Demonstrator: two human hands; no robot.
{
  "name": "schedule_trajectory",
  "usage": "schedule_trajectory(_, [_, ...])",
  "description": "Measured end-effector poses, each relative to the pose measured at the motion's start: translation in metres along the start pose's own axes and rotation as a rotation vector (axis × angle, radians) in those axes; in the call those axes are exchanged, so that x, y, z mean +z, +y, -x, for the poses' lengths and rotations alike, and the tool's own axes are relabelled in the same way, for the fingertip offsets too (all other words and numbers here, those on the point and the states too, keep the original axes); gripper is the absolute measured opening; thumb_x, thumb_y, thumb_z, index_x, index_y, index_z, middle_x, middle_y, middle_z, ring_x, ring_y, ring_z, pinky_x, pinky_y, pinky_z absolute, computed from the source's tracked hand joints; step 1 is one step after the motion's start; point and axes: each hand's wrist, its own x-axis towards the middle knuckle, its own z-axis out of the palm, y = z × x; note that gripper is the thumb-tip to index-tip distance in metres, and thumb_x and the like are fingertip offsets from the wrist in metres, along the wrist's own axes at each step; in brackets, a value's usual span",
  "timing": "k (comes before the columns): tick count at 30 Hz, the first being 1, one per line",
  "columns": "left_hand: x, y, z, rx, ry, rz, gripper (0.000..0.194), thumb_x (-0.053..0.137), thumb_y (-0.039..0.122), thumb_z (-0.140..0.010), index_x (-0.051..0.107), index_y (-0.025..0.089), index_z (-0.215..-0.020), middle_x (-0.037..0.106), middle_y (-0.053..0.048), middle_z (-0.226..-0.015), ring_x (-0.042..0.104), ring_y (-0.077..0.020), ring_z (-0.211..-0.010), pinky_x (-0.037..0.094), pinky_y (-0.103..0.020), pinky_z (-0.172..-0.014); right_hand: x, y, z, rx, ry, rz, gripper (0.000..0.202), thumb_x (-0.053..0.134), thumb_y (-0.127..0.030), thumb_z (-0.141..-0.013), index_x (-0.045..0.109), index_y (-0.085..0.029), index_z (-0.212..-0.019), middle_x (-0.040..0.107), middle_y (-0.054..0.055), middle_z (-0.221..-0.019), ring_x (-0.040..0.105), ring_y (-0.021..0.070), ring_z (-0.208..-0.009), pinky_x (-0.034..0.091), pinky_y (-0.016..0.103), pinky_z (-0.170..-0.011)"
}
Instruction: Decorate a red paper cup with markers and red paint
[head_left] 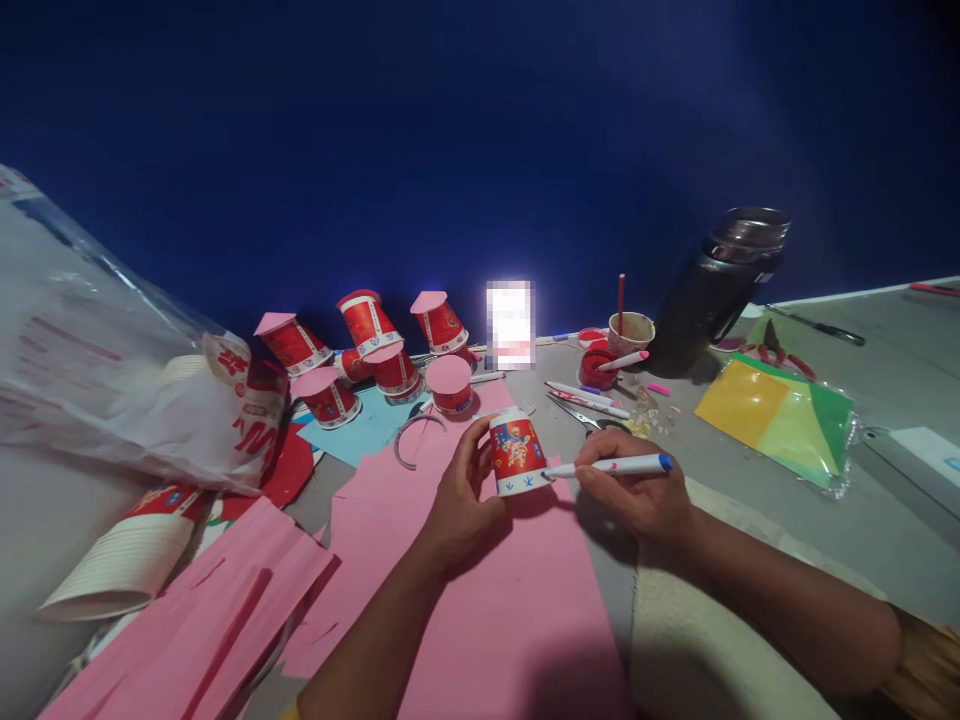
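Note:
My left hand grips a red and white paper cup from its left side, fingers wrapped around it. The cup is upside down, with small blue marks on its white lower band. In my right hand is a white marker with a blue end, its tip touching the cup's lower right side. Pink paper lies beneath both. Behind the cup, several decorated red cups with pink tops are grouped at the back left, some stacked.
A dark flask stands at the back right, near a small cup. Scissors and markers lie behind my right hand. A plastic bag and stacked paper cups are at left; a colored packet is at right.

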Motion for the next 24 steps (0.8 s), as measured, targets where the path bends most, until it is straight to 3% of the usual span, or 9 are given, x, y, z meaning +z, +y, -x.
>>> schedule_trajectory(24, [0.0024, 0.0011, 0.0023, -0.025, 0.007, 0.029, 0.092, 0.073, 0.004, -0.063, 0.051, 0.031, -0.148, 0.051, -0.008, -0.165, 0.047, -0.0334, -0.155, 0.054, -0.04, -0.115, 0.0023, -0.0017, 0.0011, 0.003, 0.029, -0.034, 0.009, 0.07, -0.019, -0.088, 0.072, -0.021, -0.08, 0.071, 0.0, -0.068, 0.061, 0.0138, -0.052, 0.048, 0.025, -0.05])
